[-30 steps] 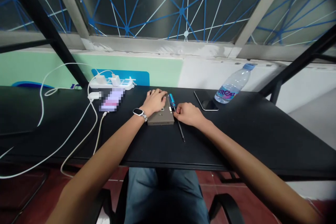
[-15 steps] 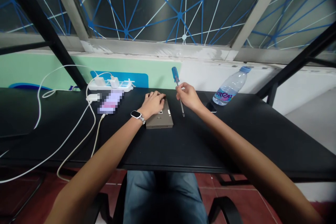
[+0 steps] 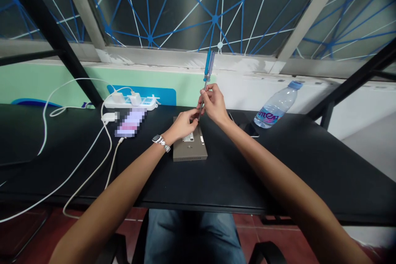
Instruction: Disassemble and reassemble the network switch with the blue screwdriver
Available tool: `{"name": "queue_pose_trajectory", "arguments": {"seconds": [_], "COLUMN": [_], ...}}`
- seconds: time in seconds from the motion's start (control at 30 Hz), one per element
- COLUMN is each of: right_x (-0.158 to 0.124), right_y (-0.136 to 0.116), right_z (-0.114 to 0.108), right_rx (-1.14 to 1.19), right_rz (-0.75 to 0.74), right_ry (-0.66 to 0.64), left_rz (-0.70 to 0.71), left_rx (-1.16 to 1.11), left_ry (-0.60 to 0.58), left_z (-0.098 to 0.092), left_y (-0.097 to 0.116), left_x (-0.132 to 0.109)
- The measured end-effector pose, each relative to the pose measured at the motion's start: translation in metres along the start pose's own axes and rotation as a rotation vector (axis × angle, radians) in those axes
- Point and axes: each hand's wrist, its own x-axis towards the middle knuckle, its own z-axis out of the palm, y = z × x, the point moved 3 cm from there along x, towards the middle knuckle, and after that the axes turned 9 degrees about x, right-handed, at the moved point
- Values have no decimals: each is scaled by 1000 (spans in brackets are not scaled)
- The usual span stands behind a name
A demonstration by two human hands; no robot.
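A flat grey metal box [image 3: 189, 150] lies on the black desk [image 3: 278, 165] in front of me. My right hand [image 3: 213, 105] is closed round the shaft of a blue-handled screwdriver [image 3: 208, 68], which stands nearly upright with its handle up and its tip low over the box. My left hand [image 3: 183, 123], with a watch on the wrist, hovers over the box with its fingertips pinched at the lower end of the shaft.
A white power strip [image 3: 131, 100] with chargers and white cables [image 3: 77, 173] sits at the back left beside a blurred phone [image 3: 130, 122]. A dark phone [image 3: 247, 127] and a lying water bottle [image 3: 275, 107] are at the right. Black frame struts flank the desk.
My right hand picked the screwdriver up from the desk and stood it upright over the box. My left hand lifted off the box and moved to the shaft's lower end.
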Motion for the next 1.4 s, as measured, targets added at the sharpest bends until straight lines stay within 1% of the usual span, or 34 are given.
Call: {"name": "queue_pose_trajectory", "arguments": {"seconds": [0.07, 0.1, 0.2, 0.3, 0.43, 0.57, 0.7, 0.87, 1.0, 1.4], "right_x": [-3, -4, -6, -7, -6, -7, -8, -7, -6, -4], "right_y": [-5, -8, -16, -19, -21, -24, -25, -23, -22, -21], "right_z": [-2, -3, -4, -3, -1, -1, -3, -4, -5, -4], "right_rx": [-24, -40, -91, -142, -154, -202, -250, -172, -117, -31], "right_rz": [-15, -21, -10, 21, 29, 18, 32, 29, 56, 50], "right_ry": [-16, -29, -85, -136, -194, -247, -262, -278, -297, -323], "left_rz": [-24, -40, -102, -144, -148, -152, -148, -147, -134, -154], "left_rx": [-197, -261, -326, -306, -274, -193, -132, -69, -35, 0], "left_ry": [-11, -11, -1, 20, 47, 54, 55, 56, 65, 79], "left_z": [3, 4, 5, 4, 1, 1, 1, 0, -2, -5], "left_y": [-1, -2, -6, -12, -16, -15, -14, -14, -10, -4], "left_x": [1, 1, 2, 3, 5, 6, 6, 5, 3, 1]}}
